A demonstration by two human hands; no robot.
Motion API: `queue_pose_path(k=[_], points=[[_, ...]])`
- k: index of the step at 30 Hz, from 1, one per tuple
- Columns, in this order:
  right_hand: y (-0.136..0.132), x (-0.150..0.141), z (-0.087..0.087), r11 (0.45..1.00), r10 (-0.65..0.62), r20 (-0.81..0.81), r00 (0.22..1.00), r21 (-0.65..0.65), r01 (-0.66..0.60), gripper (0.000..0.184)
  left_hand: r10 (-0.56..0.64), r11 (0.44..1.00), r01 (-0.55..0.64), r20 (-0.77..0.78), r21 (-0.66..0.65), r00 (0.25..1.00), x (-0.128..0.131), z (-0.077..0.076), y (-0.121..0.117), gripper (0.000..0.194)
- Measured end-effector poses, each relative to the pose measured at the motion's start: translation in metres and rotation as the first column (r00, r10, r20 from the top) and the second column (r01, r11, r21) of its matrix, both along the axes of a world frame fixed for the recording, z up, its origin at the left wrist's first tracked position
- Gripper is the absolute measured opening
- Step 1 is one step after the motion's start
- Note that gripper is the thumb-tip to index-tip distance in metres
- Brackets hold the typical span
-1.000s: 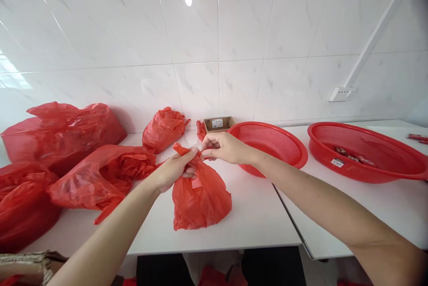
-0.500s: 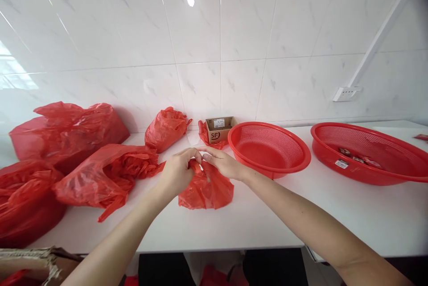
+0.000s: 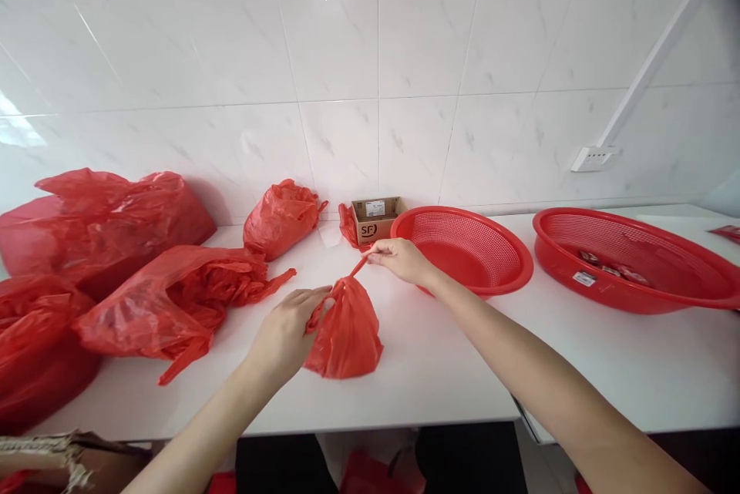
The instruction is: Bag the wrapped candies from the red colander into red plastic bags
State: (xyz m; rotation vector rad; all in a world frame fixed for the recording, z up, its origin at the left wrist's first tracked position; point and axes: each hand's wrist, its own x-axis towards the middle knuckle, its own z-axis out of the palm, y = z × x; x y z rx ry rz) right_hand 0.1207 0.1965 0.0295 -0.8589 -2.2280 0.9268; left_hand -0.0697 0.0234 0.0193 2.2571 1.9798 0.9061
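A small red plastic bag (image 3: 347, 332) sits on the white table (image 3: 439, 371) in front of me. My left hand (image 3: 286, 332) is closed on one handle strip at the bag's left side. My right hand (image 3: 398, 259) pinches the other handle strip and holds it stretched up and to the right, away from the bag. The bag's neck is drawn tight between the two hands.
Several stuffed red bags (image 3: 167, 301) lie at the left, one more (image 3: 280, 218) by the tiled wall. A small cardboard box (image 3: 375, 220) stands at the back. Two red mesh baskets (image 3: 462, 247) (image 3: 636, 263) sit at the right; the far one holds small packets.
My hands were together at the bag's top. They have now drawn apart, the right pulling a handle strip up-right and the left pulling the other left, and the bag's neck has tightened.
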Motion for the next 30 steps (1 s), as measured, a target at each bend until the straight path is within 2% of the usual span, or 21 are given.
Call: queue_pose_path(k=[4,5,7,8,9,11,12,13,14,15,17,22,27,30], points=[[0.027,-0.005,-0.012,0.983,-0.184,0.062,0.981,0.036,0.182,0.015,-0.081,0.991,0.086,0.050,-0.100,0.995,-0.005,-0.002,-0.021,0.037],[0.029,-0.008,-0.014,0.977,-0.209,0.067,0.976,0.046,0.206,0.015,-0.104,0.983,0.118,0.104,-0.139,0.989,-0.006,-0.001,-0.023,0.039],[0.025,-0.014,-0.016,0.972,-0.228,0.059,0.972,0.064,0.224,0.016,-0.135,0.959,0.203,0.310,-0.200,0.941,-0.005,0.002,-0.021,0.042],[0.020,-0.018,-0.015,0.974,-0.221,0.045,0.974,0.070,0.218,0.017,-0.141,0.949,0.251,0.454,-0.191,0.880,-0.004,0.003,-0.017,0.043],[0.014,-0.021,-0.013,0.977,-0.203,0.025,0.979,0.075,0.201,0.017,-0.143,0.945,0.290,0.606,-0.152,0.783,-0.002,0.005,-0.012,0.044],[-0.002,-0.026,-0.004,0.986,-0.143,-0.025,0.989,0.085,0.145,0.016,-0.103,0.954,0.294,0.849,-0.063,0.518,0.004,0.006,0.002,0.046],[-0.011,-0.027,0.001,0.991,-0.093,-0.051,0.994,0.092,0.097,0.015,-0.059,0.960,0.275,0.915,-0.057,0.399,0.008,0.007,0.009,0.045],[-0.019,-0.028,0.006,0.994,-0.028,-0.079,0.996,0.101,0.036,0.014,-0.007,0.962,0.261,0.949,-0.079,0.315,0.011,0.007,0.015,0.044],[-0.026,-0.028,0.011,0.993,0.043,-0.109,0.993,0.112,-0.030,0.012,0.045,0.958,0.261,0.961,-0.118,0.272,0.013,0.008,0.020,0.040],[-0.032,-0.027,0.015,0.988,0.107,-0.139,0.985,0.122,-0.090,0.011,0.087,0.949,0.272,0.960,-0.161,0.266,0.015,0.007,0.023,0.035],[-0.042,-0.024,0.020,0.978,0.191,-0.187,0.964,0.122,-0.170,0.011,0.113,0.934,0.293,0.947,-0.204,0.301,0.017,0.006,0.026,0.029],[-0.054,-0.019,0.024,0.979,0.188,-0.144,0.972,0.106,-0.173,0.011,0.145,0.942,0.230,0.915,-0.244,0.376,0.020,-0.007,0.030,0.031],[-0.055,-0.030,0.011,0.967,0.227,-0.114,0.967,0.146,-0.209,0.011,0.181,0.943,0.156,0.848,-0.293,0.498,0.027,-0.018,0.035,0.040],[-0.048,-0.035,-0.003,0.970,0.244,-0.023,0.969,-0.004,-0.244,0.031,0.167,0.942,0.167,0.840,-0.290,0.515,0.025,-0.019,0.035,0.048]])
